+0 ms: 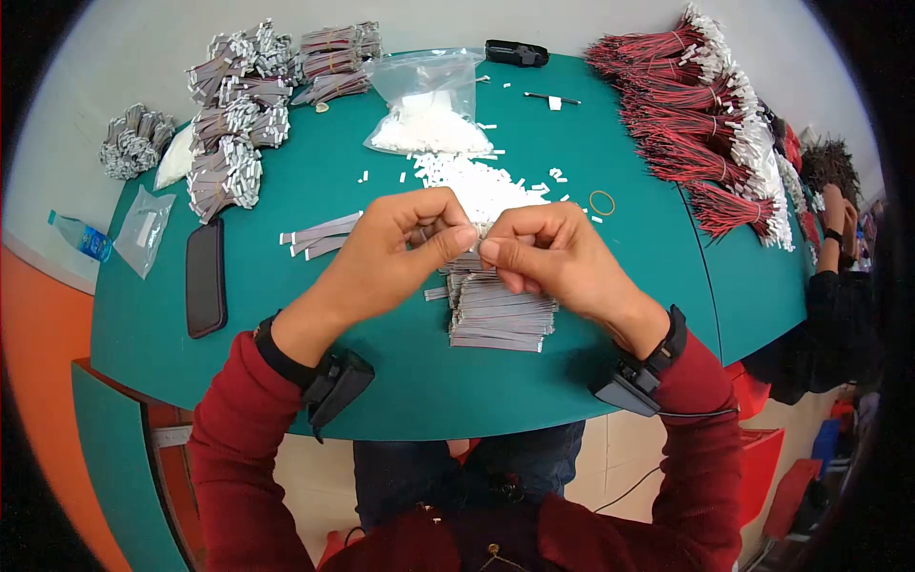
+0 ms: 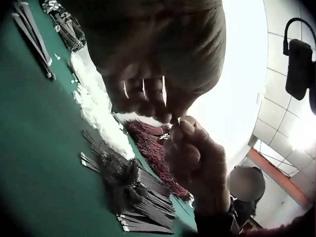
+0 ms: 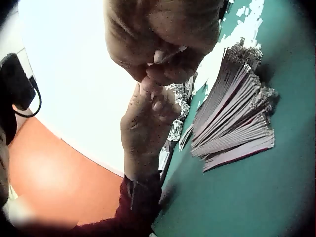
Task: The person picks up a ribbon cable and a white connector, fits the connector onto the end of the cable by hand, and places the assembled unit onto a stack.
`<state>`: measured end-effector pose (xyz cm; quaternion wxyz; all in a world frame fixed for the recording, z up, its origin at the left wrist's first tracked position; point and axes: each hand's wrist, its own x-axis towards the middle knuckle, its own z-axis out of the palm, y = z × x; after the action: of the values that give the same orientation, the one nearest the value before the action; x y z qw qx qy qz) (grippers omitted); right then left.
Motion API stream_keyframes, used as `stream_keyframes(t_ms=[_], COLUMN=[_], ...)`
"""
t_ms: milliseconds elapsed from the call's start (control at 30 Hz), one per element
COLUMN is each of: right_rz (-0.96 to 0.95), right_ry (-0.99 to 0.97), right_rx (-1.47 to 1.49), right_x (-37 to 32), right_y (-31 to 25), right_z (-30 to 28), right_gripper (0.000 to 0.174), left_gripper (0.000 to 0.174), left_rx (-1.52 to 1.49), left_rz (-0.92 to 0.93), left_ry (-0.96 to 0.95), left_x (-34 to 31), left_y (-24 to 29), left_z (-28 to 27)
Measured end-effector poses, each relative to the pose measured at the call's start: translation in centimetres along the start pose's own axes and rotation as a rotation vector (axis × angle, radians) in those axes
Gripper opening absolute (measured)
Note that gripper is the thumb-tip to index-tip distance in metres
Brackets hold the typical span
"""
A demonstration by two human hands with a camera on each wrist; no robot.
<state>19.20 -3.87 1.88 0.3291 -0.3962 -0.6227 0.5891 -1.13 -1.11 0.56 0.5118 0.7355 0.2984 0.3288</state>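
Observation:
Over the middle of the table, my left hand [image 1: 396, 243] and right hand [image 1: 558, 253] meet fingertip to fingertip. Each pinches with thumb and forefinger at a small white piece [image 2: 178, 120], mostly hidden by the fingers; I cannot tell its exact kind. Just below the hands lies a fanned stack of flat grey ribbon cables [image 1: 500, 315] with white ends. Behind them spreads a heap of small white plastic connector housings [image 1: 472, 181]. A few separate ribbon cables [image 1: 324, 235] lie left of the left hand.
An open plastic bag [image 1: 429, 124] of white pieces stands behind the heap. Bundled ribbon cables [image 1: 229, 162] are piled back left, red-and-black wire bundles [image 1: 691, 124] back right. A phone [image 1: 206, 276] lies left, a rubber band [image 1: 601, 202] right. Another person's arm [image 1: 831, 229] shows far right.

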Motion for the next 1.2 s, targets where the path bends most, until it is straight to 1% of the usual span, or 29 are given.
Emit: stream_keyframes(t_ms=[67, 133, 167, 267, 333, 367, 433, 533, 567, 633, 667, 767, 833, 933, 1033, 1200], right_rz=[-0.071, -0.063, -0.060, -0.254, -0.070, 0.021, 0.010, 0.035, 0.051, -0.024, -0.063, -0.030, -0.044, -0.064, -0.083, -0.097], right_ry=[0.027, 0.030, 0.030, 0.103, -0.014, -0.071, -0.078, -0.109, -0.120, -0.066, -0.041, -0.068, -0.031, 0.020, 0.063, 0.111], right_rx=[-0.107, -0.134, -0.148, -0.375, -0.148, -0.033, -0.003, 0.020, 0.025, -0.095, -0.157, -0.056, -0.060, -0.048, -0.025, 0.003], right_x=[-0.3, -0.2, -0.2, 0.3, 0.0, -0.1, 0.1, 0.3, 0.3, 0.4, 0.4, 0.4, 0.4, 0.5, 0.6, 0.6], right_y=[0.0, -0.3, -0.3, 1.3, 0.1, -0.3, -0.2, 0.1, 0.1, 0.6, 0.7, 0.0, -0.1, 0.2, 0.8, 0.7], right_z=[0.4, 0.4, 0.4, 0.2, -0.4, -0.5, -0.6, -0.7, -0.8, -1.1, -1.2, -1.2, -0.8, -0.5, -0.6, -0.4], right_gripper=[0.020, 0.021, 0.022, 0.022, 0.021, 0.021, 0.021, 0.022, 0.022, 0.022, 0.022, 0.022, 0.021, 0.020, 0.019, 0.019], left_gripper=[0.017, 0.016, 0.015, 0.014, 0.014, 0.014, 0.014, 0.013, 0.013, 0.014, 0.014, 0.014, 0.015, 0.015, 0.016, 0.018], left_rx=[-0.053, -0.156, -0.161, -0.189, -0.229, -0.339, -0.554, -0.599, -0.553, -0.462, -0.504, -0.587, -0.590, -0.399, -0.347, -0.387], left_rz=[0.010, -0.013, -0.024, -0.043, -0.040, -0.082, -0.165, -0.226, -0.197, -0.145, -0.140, -0.151, -0.191, -0.245, -0.171, -0.116], left_ry=[0.013, 0.042, 0.030, 0.020, 0.035, 0.002, -0.060, -0.107, -0.091, -0.054, -0.018, 0.069, 0.105, 0.043, 0.074, 0.116], left_x=[0.0, 0.0, 0.0, -0.1, -0.1, -0.1, 0.0, 0.0, 0.1, 0.1, 0.1, 0.2, 0.3, 0.2, 0.1, 0.1], left_y=[-0.1, 0.0, 0.0, 0.1, -0.1, -0.1, -0.2, -0.6, -0.5, -0.3, -0.3, -0.5, -0.7, -0.7, -0.4, -0.3], left_z=[0.1, 0.7, 0.6, 0.2, 0.7, 0.6, 0.2, 0.5, 0.5, 0.3, 0.1, -0.3, -0.4, 0.0, 0.8, 1.2])
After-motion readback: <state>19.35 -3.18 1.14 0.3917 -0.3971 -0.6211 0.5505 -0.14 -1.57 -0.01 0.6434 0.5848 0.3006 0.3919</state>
